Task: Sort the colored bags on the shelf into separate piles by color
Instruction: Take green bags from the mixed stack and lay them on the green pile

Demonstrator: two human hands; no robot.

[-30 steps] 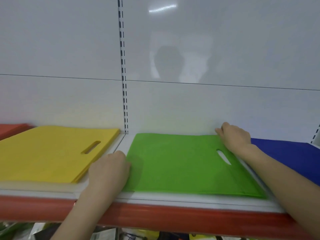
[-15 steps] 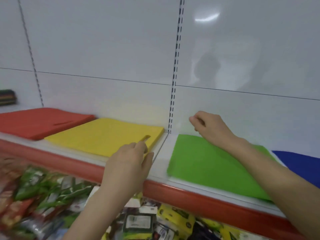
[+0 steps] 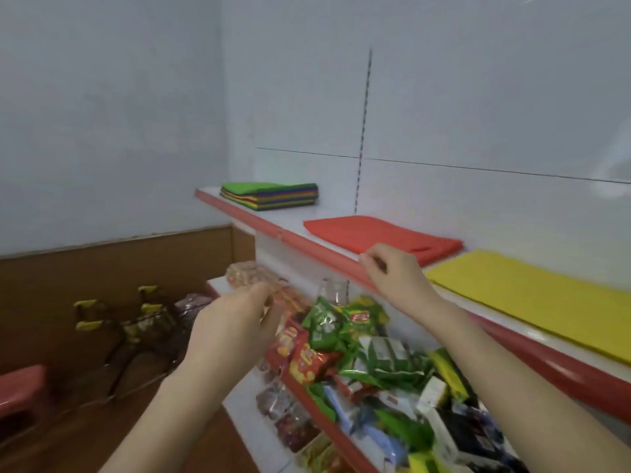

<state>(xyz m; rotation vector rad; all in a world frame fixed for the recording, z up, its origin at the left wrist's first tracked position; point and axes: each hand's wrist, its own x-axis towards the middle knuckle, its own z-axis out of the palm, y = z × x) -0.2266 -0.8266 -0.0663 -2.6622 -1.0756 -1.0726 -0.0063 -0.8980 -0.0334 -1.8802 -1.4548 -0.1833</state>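
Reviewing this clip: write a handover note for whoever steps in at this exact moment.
Left hand: empty, fingers loosely curled, near the snack packets.
Right hand: empty, loosely curled, at the shelf edge by the red pile.
Mixed stack, green on top, sits at the shelf's far left end; yellow pile lies right of red.
Done: red and yellow piles started.
Left: sort the mixed stack by color.
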